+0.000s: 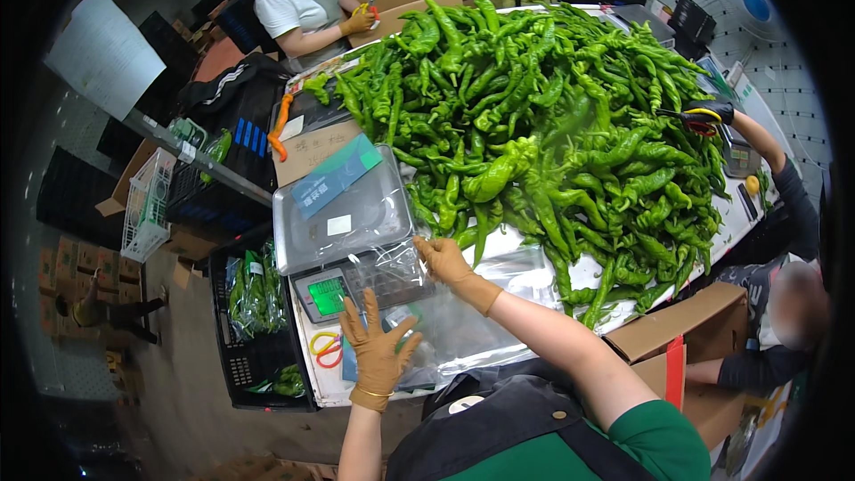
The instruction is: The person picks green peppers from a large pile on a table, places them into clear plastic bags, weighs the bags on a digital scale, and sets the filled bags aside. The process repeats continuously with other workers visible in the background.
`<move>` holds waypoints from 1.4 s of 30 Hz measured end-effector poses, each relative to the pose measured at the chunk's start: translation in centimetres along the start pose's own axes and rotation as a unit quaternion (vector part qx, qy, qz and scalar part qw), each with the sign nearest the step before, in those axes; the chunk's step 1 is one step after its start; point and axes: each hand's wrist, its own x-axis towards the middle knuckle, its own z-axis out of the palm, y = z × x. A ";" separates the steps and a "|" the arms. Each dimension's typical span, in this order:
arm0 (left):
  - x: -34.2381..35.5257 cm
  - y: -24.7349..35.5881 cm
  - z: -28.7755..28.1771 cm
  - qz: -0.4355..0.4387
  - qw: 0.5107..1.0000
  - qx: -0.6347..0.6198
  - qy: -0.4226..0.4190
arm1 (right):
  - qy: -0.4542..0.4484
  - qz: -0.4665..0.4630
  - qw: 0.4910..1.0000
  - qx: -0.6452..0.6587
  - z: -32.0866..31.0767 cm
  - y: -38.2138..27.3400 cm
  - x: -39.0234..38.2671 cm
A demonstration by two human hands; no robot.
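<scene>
My right hand (454, 273), in a tan glove, pinches the edge of a clear plastic bag (392, 269) beside the weighing scale's metal tray (352, 236). My left hand (378, 352), gloved alike, is open with fingers spread and holds nothing. It hovers just below the scale's lit green display (326, 296). Red-and-yellow scissors (327, 349) lie to its left. Beyond my right hand rises a big heap of long green peppers (534, 134). More clear plastic bags (499, 338) lie flat on the table under my right forearm.
A black crate (233, 374) with bagged peppers stands left of the table. Cardboard boxes (695, 338) sit at the right. One co-worker's gloved hand (359, 21) holds scissors at the far side; another's dark-gloved hand (708, 116) holds scissors at the right. A pole (205, 160) stands left.
</scene>
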 end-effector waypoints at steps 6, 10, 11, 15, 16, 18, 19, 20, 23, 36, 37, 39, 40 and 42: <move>0.3 -1.9 1.3 -0.104 0.994 -0.033 0.023 | -0.023 -0.020 0.996 -0.082 0.1 0.2 0.4; 0.9 -3.7 0.8 -0.112 0.991 0.015 0.073 | -0.077 -0.010 0.991 -0.110 -3.4 -1.4 0.3; 1.2 -3.5 1.0 -0.112 0.992 0.012 0.060 | -0.059 -0.023 0.992 -0.107 -5.0 -1.1 0.7; 1.6 -3.8 1.8 -0.072 0.995 0.019 0.061 | 0.140 -0.238 0.954 -0.120 -12.8 -5.0 -3.3; 1.6 -3.4 1.9 -0.064 0.996 0.018 0.065 | 0.188 -0.221 0.955 -0.061 -15.2 -6.9 -5.6; 1.5 -3.2 2.1 -0.038 0.997 0.008 0.065 | 0.364 -0.244 0.887 -0.148 -19.8 -8.4 -8.5; 1.6 -3.1 2.1 -0.030 0.997 -0.010 0.067 | 0.439 -0.303 0.816 -0.222 -22.4 -8.1 -9.1; 1.7 -3.0 2.1 -0.022 0.997 -0.031 0.068 | 0.490 -0.332 0.710 -0.383 -25.7 -8.1 -9.5; 2.2 -2.5 2.0 -0.017 0.995 -0.072 0.064 | 0.534 -0.213 0.692 -0.436 -29.2 -9.7 -10.2; 2.4 -2.5 2.7 -0.025 0.994 -0.084 0.066 | 0.360 -0.280 0.839 -0.296 -22.6 -7.5 -20.3; 2.6 -2.3 2.9 -0.039 0.989 -0.126 0.071 | 0.329 -0.297 0.854 -0.272 -22.1 -6.7 -21.0; 3.0 -1.5 3.2 -0.070 0.971 -0.215 0.078 | 0.280 -0.289 0.907 -0.124 -20.9 -5.3 -22.5; 3.1 -1.5 3.5 -0.062 0.970 -0.215 0.096 | 0.237 -0.284 0.923 0.109 -19.9 -3.9 -21.9; 3.0 -1.5 3.7 -0.046 0.975 -0.193 0.097 | 0.216 -0.132 0.889 0.380 -18.4 -3.2 -22.2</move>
